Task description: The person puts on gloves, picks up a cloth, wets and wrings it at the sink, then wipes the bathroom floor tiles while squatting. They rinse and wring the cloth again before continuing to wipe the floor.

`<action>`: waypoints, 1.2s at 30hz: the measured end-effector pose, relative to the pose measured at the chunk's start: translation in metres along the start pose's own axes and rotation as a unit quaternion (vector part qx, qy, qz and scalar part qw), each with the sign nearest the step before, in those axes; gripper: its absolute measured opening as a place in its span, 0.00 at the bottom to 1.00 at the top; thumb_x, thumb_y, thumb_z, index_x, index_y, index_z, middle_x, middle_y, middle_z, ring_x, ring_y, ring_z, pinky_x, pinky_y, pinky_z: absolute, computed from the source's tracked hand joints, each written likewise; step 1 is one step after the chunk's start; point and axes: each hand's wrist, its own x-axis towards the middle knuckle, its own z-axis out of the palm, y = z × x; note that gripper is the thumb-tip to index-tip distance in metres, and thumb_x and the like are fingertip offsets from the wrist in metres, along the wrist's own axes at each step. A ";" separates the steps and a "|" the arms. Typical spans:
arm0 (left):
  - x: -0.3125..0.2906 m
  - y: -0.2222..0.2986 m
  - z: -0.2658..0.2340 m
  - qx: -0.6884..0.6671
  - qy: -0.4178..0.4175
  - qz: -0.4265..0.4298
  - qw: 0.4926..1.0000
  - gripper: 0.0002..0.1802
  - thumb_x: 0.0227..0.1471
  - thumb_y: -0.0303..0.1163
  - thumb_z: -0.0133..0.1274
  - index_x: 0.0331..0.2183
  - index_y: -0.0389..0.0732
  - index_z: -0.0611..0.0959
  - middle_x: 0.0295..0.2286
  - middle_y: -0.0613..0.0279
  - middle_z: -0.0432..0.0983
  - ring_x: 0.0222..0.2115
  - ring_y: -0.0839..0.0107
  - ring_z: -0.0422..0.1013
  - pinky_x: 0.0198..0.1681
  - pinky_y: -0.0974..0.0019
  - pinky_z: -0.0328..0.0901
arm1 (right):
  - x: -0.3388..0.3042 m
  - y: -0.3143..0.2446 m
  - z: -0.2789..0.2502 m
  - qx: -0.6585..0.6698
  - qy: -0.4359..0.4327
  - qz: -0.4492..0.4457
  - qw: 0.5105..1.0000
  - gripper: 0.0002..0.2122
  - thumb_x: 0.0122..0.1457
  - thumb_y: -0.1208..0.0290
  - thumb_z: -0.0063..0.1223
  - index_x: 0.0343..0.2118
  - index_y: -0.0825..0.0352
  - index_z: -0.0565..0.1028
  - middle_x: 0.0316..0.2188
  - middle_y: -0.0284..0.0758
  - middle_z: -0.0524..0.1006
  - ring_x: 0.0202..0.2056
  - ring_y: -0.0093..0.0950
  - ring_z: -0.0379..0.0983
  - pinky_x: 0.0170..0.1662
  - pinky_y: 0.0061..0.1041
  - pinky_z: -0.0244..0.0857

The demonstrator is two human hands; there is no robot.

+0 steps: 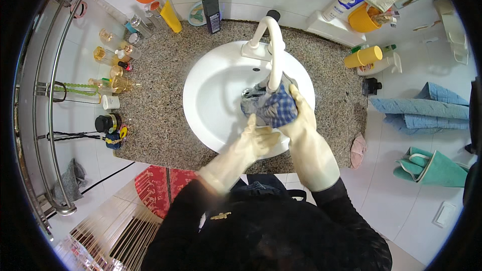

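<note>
Both my hands wear cream rubber gloves. Over the white sink (203,90), a blue-and-white checked cloth (281,109) with greyish parts is bunched under the tap (273,65). My right hand (304,120) grips the cloth along its right side, fingers pointing up toward the tap. At the cloth's lower left is my left hand (256,140), thumb raised and fingers apart, near or just touching the fabric's edge. The spout hides part of the cloth. Whether water is running I cannot tell.
A speckled stone counter (155,120) surrounds the sink. Several small bottles and jars (120,70) line its left side. A black bottle (211,15) stands behind. On the right are a yellow cup (364,57), a spray bottle (381,65), a pink cloth (358,151) and hanging blue towels (422,108).
</note>
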 end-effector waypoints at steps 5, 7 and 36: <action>0.011 0.032 0.055 -0.166 -0.208 0.132 0.955 0.38 0.70 0.64 0.44 0.55 0.36 0.80 0.46 0.49 0.82 0.48 0.53 0.79 0.56 0.49 0.75 | -0.031 0.015 -0.017 -0.016 -0.065 0.009 0.998 0.23 0.75 0.59 0.52 0.64 0.70 0.72 0.58 0.43 0.80 0.56 0.36 0.79 0.63 0.33 0.73; 0.035 0.048 0.047 -0.115 -0.142 0.147 0.972 0.34 0.68 0.63 0.48 0.51 0.40 0.84 0.43 0.54 0.84 0.44 0.53 0.80 0.52 0.53 0.76 | -0.017 0.027 -0.031 -0.363 -0.049 -0.107 0.924 0.23 0.74 0.56 0.52 0.63 0.68 0.73 0.54 0.43 0.82 0.52 0.39 0.81 0.59 0.35 0.74; 0.019 0.057 -0.015 0.354 -0.192 0.205 0.892 0.19 0.56 0.24 0.69 0.49 0.37 0.84 0.35 0.63 0.83 0.32 0.74 0.78 0.35 0.65 0.74 | 0.141 0.041 -0.090 -0.332 -0.089 -0.099 0.934 0.23 0.67 0.52 0.65 0.53 0.69 0.79 0.45 0.39 0.85 0.45 0.32 0.81 0.52 0.33 0.76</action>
